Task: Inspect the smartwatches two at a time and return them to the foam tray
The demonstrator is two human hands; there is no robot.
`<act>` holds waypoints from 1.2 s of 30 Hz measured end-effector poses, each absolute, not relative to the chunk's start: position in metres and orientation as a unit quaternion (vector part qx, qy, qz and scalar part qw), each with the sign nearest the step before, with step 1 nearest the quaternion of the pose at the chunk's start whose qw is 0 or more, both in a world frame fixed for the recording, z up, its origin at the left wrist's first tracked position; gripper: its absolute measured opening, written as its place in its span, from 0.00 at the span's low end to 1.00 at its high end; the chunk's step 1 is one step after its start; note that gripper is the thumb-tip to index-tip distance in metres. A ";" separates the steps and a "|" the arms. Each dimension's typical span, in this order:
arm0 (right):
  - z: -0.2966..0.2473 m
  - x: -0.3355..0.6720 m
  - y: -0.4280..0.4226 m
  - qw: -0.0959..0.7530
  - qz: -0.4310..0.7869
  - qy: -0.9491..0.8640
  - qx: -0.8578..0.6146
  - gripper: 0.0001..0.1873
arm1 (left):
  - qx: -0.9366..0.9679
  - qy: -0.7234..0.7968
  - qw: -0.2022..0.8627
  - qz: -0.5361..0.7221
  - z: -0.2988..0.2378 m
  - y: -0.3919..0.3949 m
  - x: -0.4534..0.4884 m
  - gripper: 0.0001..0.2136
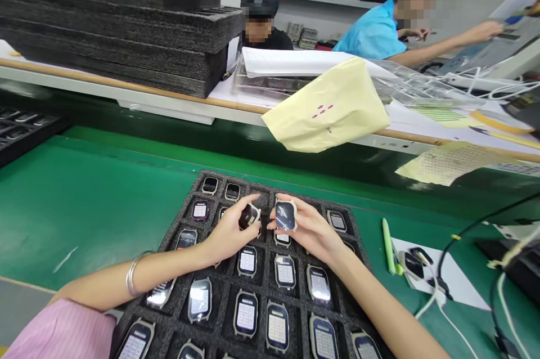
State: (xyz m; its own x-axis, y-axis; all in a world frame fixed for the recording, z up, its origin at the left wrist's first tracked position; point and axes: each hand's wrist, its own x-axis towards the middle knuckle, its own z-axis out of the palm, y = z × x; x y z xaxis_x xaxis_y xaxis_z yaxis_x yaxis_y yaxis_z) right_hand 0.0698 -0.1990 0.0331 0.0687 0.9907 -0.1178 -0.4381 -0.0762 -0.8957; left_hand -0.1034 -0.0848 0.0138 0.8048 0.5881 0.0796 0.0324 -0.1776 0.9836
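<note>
My left hand (236, 227) grips a smartwatch case (250, 216) between thumb and fingers, its dark face partly hidden. In my right hand (307, 227) is a second smartwatch case (286, 216), silver-rimmed, its dark glossy side turned toward me. Both hands hover over the far half of a black foam tray (264, 263). Strapless watch cases sit in the tray's square pockets, many with lit white screens, such as the lit watch (286, 272) just below my right hand. A few near the far left corner, like one dark watch (210, 185), show black screens.
Thick black foam trays (126, 21) are stacked on the shelf ahead. A yellow paper (329, 106) hangs over its edge. On the green table (54, 196), a green pen (387, 246), white paper (459, 280) and cables lie to the right. Two people work beyond the shelf.
</note>
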 end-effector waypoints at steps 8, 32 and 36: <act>0.032 0.072 -0.198 0.601 0.597 -0.325 -0.420 0.25 | 0.761 0.213 0.571 0.221 0.016 -0.084 -0.104 0.25; 0.035 0.066 -0.201 0.598 0.559 -0.341 -0.462 0.21 | 0.784 0.190 0.553 0.209 0.012 -0.075 -0.101 0.20; 0.034 0.067 -0.201 0.599 0.557 -0.344 -0.461 0.20 | 0.793 0.182 0.546 0.200 0.012 -0.072 -0.101 0.19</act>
State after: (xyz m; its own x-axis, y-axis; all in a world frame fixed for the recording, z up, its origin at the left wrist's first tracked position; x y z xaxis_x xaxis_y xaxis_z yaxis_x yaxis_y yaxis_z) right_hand 0.0672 -0.2012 0.0344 0.1423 0.9846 -0.1020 -0.3505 -0.0463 -0.9354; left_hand -0.1006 -0.0724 0.0119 0.8536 0.5073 0.1185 0.0696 -0.3365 0.9391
